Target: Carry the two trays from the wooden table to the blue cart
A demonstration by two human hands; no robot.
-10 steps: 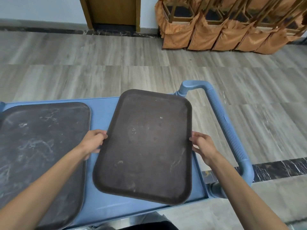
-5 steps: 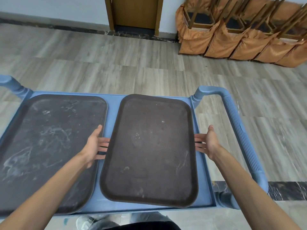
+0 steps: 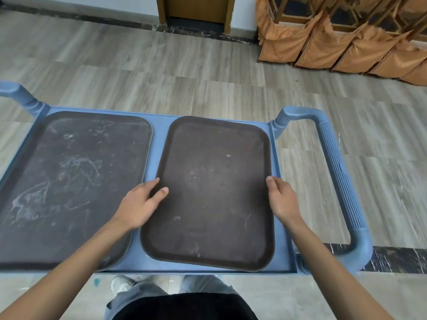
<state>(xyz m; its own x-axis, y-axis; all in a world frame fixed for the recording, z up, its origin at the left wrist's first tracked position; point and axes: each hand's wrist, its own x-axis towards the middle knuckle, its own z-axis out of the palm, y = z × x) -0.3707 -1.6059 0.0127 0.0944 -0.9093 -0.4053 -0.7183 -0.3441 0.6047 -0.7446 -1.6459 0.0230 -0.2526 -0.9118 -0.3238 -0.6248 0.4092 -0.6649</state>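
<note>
Trays lie side by side on the blue cart [image 3: 157, 262]: scuffed left tray [image 3: 67, 181], brown right tray [image 3: 212, 192]. Left hand [image 3: 141, 204] rests loosely open on the right tray's left rim; right hand [image 3: 283, 198], fingers relaxed, touches its right rim.

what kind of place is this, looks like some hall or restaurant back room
Probably a banquet hall or restaurant function room. Two dark serving trays, left and right, lie on a blue service cart, and chairs in orange fabric covers are stacked against the wall.
</note>
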